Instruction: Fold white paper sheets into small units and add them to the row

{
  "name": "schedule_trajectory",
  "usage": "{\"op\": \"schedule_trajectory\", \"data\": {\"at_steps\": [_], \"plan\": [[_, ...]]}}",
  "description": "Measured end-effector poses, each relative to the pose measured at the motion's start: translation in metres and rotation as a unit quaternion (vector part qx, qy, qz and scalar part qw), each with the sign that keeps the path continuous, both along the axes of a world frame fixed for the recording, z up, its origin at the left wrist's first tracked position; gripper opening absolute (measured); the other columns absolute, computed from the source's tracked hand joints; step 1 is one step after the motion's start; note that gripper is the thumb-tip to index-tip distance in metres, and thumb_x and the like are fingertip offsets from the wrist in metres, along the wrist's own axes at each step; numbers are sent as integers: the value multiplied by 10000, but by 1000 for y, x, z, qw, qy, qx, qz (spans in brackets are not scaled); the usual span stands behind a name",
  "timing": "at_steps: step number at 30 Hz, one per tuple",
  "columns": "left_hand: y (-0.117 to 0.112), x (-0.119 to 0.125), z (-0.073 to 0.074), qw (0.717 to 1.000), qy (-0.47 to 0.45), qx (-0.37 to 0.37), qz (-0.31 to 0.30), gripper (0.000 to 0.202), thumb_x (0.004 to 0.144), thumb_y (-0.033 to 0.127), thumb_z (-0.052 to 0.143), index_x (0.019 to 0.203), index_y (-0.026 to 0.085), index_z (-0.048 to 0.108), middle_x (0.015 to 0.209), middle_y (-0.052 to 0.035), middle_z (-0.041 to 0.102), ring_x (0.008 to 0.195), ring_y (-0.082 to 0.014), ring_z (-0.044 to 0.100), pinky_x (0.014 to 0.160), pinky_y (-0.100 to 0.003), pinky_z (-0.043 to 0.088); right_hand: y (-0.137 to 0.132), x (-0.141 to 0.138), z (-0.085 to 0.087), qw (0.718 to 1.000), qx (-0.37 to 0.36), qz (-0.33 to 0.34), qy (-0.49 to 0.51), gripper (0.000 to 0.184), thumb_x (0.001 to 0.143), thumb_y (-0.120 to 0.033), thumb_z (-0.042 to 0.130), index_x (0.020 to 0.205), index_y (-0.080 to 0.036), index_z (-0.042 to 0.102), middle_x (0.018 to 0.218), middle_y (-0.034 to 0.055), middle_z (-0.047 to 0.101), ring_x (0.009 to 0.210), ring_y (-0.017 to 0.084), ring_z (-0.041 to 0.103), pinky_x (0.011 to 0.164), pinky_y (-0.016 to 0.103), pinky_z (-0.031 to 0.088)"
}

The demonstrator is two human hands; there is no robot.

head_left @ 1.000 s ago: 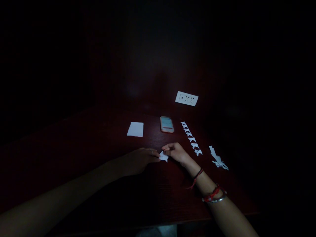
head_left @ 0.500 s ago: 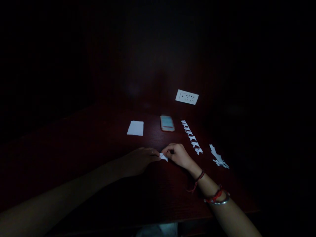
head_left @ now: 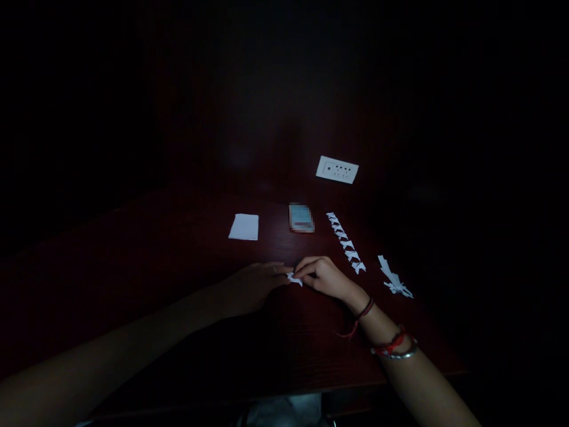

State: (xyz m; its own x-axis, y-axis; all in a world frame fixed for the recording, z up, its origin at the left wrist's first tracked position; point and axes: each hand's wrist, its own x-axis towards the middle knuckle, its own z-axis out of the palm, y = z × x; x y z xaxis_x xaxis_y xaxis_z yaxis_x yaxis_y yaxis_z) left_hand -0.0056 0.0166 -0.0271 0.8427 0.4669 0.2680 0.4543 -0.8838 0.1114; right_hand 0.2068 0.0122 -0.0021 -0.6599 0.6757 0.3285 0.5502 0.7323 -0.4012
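Observation:
A small folded piece of white paper [head_left: 295,280] lies low over the dark red table, between the fingertips of both hands. My left hand [head_left: 260,287], with a ring on one finger, reaches in from the left and holds the paper's left edge with its fingertips. From the right, my right hand [head_left: 323,276] has thumb and fingers closed at the paper's upper right part, partly covering it. A row of several similar folded paper pieces [head_left: 347,244] runs away from me to the right. Farther off on the left sits a stack of square white paper [head_left: 244,227].
Beyond the hands lies a phone [head_left: 301,217] with a blurred screen. Loose white paper strips [head_left: 393,279] form a small heap at the right. A white socket panel [head_left: 337,169] is set in the back wall. The table [head_left: 311,356] has its front edge near me; the surroundings are very dark.
My right fingers have shifted slightly over the folded paper, and my left fingers look straighter. The whole view has tilted a little, so the things on the table appear higher.

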Motion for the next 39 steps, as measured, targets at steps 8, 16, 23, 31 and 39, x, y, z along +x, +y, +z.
{"op": "schedule_trajectory", "data": {"at_steps": [8,16,23,31,39], "plan": [[6,0,-5,1000,-29,-2,0,495,723,-1,358,1142,257,415,1257,-17,358,1143,-174,318,925,-353,279,0,2,-1,1000,10,-16,-1,185,746,-145,481,868,-141,620,795,33,600,692,98,542,655,190,409],[-2,7,3,999,-39,10,-5,376,769,41,341,1082,209,463,1126,-30,469,1026,-162,426,882,-314,315,2,-1,-4,996,67,-11,-49,186,790,-161,447,862,-166,618,803,46,589,767,123,519,727,227,385],[-9,11,7,999,-5,20,31,340,788,80,358,1084,212,461,1081,-31,489,992,-171,441,837,-313,332,-3,1,-2,984,131,13,-116,181,808,-180,416,861,-152,586,776,54,543,760,131,483,717,246,389],[-13,10,9,999,2,27,42,341,770,76,369,1067,211,468,1116,-33,467,998,-181,436,811,-324,344,-6,-1,-3,973,166,18,-160,194,819,-173,386,859,-142,574,772,55,516,765,136,452,718,248,390],[-5,9,2,1000,-7,24,8,376,761,75,365,1104,208,441,1155,-22,462,1023,-170,426,834,-313,326,-5,3,8,984,100,38,-141,139,761,-156,459,754,-147,597,813,37,510,793,127,461,736,245,385]]}}
